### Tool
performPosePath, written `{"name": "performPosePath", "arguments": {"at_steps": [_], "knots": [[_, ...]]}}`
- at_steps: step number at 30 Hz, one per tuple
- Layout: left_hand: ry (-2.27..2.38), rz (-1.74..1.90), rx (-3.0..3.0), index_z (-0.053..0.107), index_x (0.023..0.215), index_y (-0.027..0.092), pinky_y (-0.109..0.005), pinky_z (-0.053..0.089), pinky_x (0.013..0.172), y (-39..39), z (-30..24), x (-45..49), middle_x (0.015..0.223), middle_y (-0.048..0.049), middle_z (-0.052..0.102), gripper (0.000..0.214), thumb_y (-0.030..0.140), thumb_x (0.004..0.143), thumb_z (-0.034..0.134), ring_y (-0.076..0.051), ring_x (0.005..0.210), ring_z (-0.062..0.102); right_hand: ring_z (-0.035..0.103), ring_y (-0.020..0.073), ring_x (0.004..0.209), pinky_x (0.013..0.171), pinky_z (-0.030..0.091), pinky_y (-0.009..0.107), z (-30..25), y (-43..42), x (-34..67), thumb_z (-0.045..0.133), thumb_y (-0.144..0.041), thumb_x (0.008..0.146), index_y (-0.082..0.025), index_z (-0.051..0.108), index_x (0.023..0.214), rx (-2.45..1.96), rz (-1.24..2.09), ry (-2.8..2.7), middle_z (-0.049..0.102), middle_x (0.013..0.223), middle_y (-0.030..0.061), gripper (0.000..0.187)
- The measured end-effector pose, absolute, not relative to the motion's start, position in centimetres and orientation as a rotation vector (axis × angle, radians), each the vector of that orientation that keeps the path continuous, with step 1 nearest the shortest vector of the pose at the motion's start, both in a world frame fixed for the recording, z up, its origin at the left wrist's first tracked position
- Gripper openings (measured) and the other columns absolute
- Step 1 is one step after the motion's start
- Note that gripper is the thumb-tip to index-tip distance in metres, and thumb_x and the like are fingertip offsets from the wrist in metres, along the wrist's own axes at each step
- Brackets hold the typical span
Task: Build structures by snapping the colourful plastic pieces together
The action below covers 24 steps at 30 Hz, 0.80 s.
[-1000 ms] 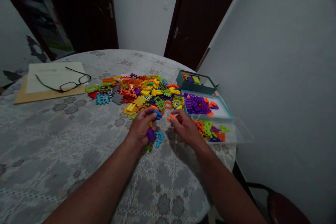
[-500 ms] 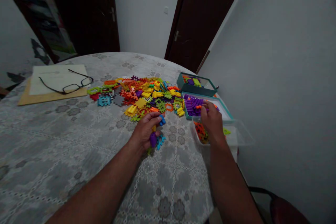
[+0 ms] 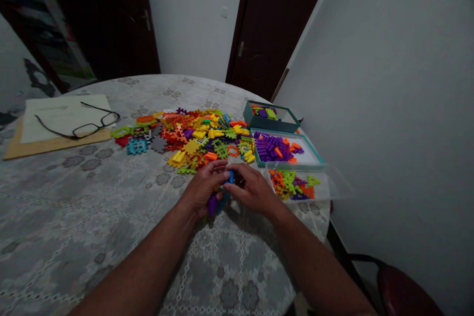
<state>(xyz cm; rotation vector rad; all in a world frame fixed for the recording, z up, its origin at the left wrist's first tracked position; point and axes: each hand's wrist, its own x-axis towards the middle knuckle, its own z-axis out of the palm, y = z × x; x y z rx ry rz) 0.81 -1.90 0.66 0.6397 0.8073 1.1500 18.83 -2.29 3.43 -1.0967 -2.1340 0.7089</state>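
White walls and two dark doors stand behind a round table (image 3: 74,217) covered with a grey patterned cloth. Near its middle the left hand (image 3: 202,188) and the right hand (image 3: 252,188) meet, fingertips touching around a small blue piece (image 3: 230,176) gripped between them. The left hand's lower fingers are also curled around a purple piece (image 3: 212,204), held just above the cloth. Just beyond the hands lies a pile of coloured plastic pieces (image 3: 192,133), orange, yellow, green and purple. To the right of the pile sit two teal boxes (image 3: 287,155), the nearer one holding purple and orange pieces, and a clear tray (image 3: 326,187) with mixed pieces at the table's edge. Far left, glasses (image 3: 83,121) rest on papers (image 3: 48,126).
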Motion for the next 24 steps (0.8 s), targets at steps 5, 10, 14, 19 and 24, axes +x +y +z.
{"name": "performPosePath", "arguments": {"at_steps": [5,10,14,19,24], "knots": [[0.828,1.173,0.418,0.07,0.111,0.017,-0.016,0.041,0.036,-1.6,1.0,0.7,0.106,-0.0096,0.073,0.035,0.036,0.086,0.085,-0.012,0.063,0.069,0.059,0.0163,0.074,0.07,0.045,0.029,4.3,-1.9,20.8,0.066,-0.037,0.1,-0.025,0.065,0.139,-1.245,0.696,-2.01,0.065,0.086,-0.0022,0.041],[0.696,1.152,0.226,0.068,0.105,0.013,-0.02,0.042,0.035,-0.9,1.3,-0.3,0.096,-0.0115,0.072,0.043,0.054,0.105,0.055,-0.014,0.059,0.067,0.053,0.0181,0.067,0.064,0.042,0.031,5.4,0.1,25.1,0.061,-0.041,0.098,-0.023,0.065,0.144,-1.456,0.481,-1.888,0.056,0.077,-0.0027,0.05],[0.634,1.135,0.213,0.068,0.105,0.013,-0.02,0.041,0.036,-0.9,1.3,-0.7,0.095,-0.0126,0.072,0.049,0.059,0.104,0.053,-0.015,0.059,0.067,0.058,0.0207,0.069,0.066,0.048,0.034,5.0,2.4,28.2,0.058,-0.044,0.097,-0.021,0.062,0.149,-1.54,0.437,-1.837,0.063,0.08,0.0008,0.057],[0.617,1.141,0.227,0.068,0.108,0.013,-0.021,0.042,0.036,-1.0,1.2,-0.6,0.099,-0.0128,0.072,0.046,0.058,0.101,0.058,-0.016,0.061,0.068,0.066,0.0243,0.081,0.077,0.055,0.039,4.9,4.4,30.1,0.056,-0.041,0.095,-0.02,0.064,0.148,-1.629,0.325,-1.833,0.075,0.098,0.0077,0.058],[0.636,1.147,0.265,0.068,0.11,0.013,-0.021,0.043,0.036,-1.0,1.3,-0.5,0.101,-0.0133,0.071,0.049,0.059,0.103,0.053,-0.016,0.061,0.067,0.072,0.031,0.095,0.092,0.054,0.045,6.0,5.7,30.1,0.057,-0.035,0.092,-0.015,0.062,0.152,-1.824,0.035,-1.748,0.079,0.107,0.0145,0.064]]}}
